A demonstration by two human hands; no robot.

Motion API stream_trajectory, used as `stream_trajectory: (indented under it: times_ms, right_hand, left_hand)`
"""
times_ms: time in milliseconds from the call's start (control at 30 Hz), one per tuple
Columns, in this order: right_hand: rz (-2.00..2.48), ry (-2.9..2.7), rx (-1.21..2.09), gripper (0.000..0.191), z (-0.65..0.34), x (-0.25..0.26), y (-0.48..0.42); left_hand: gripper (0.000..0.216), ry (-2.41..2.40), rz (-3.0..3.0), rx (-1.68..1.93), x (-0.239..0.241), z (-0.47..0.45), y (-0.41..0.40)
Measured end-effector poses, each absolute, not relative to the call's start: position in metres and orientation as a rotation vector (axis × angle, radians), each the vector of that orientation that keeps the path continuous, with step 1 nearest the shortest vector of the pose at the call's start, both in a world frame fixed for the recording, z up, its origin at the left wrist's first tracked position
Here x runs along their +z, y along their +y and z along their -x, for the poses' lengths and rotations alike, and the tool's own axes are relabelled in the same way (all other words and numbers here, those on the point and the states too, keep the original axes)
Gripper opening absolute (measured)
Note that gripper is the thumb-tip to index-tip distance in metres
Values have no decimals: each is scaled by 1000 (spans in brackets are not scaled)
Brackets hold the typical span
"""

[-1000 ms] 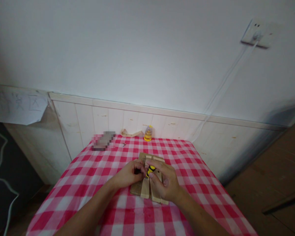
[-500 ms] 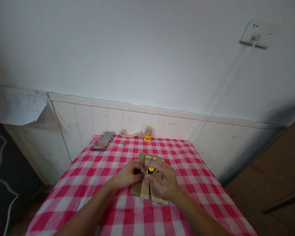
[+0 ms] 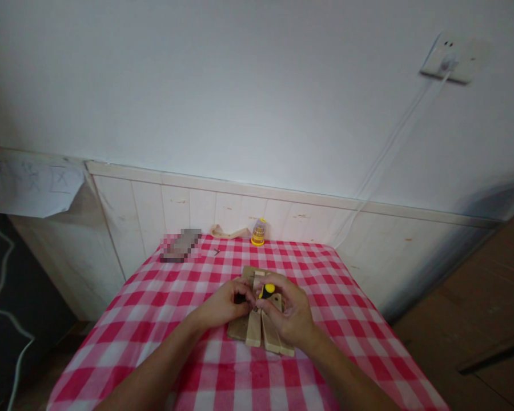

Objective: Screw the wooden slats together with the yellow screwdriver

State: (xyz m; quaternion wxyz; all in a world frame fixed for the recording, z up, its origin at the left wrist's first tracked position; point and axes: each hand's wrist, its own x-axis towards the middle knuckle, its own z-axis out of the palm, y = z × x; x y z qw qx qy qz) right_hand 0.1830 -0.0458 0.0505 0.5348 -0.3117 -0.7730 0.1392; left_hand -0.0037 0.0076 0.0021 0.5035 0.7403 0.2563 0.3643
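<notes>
A small assembly of pale wooden slats (image 3: pixel 253 334) lies on the red-and-white checked tablecloth (image 3: pixel 163 308). My right hand (image 3: pixel 289 317) is closed round a short screwdriver with a yellow-and-black handle (image 3: pixel 266 291), held upright over the slats. My left hand (image 3: pixel 223 303) is curled beside it, fingertips pinched at a dark spot on the wood near the screwdriver's tip. What those fingers hold is too small to make out.
At the table's far edge stand a small yellow-capped clear container (image 3: pixel 258 232), a tan strip (image 3: pixel 229 232), a blurred grey object (image 3: pixel 180 245) and a tiny dark screw (image 3: pixel 216 251). White wainscot wall behind; a socket (image 3: pixel 452 58) with a cable at upper right. Dark floor on both sides.
My right hand has turned and lifted slightly on the screwdriver, whose yellow cap now sits a little higher and further right. The left hand has stayed put.
</notes>
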Motion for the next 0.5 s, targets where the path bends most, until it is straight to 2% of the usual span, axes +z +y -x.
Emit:
stream_trajectory:
  times_ms: [133, 500]
  right_hand:
    - [757, -1810, 344, 35, -182, 50, -46]
    - [652, -1819, 281, 23, -176, 54, -43]
  left_hand:
    - [11, 621, -1784, 881, 2, 4, 7]
    - [14, 625, -1774, 875, 2, 4, 7]
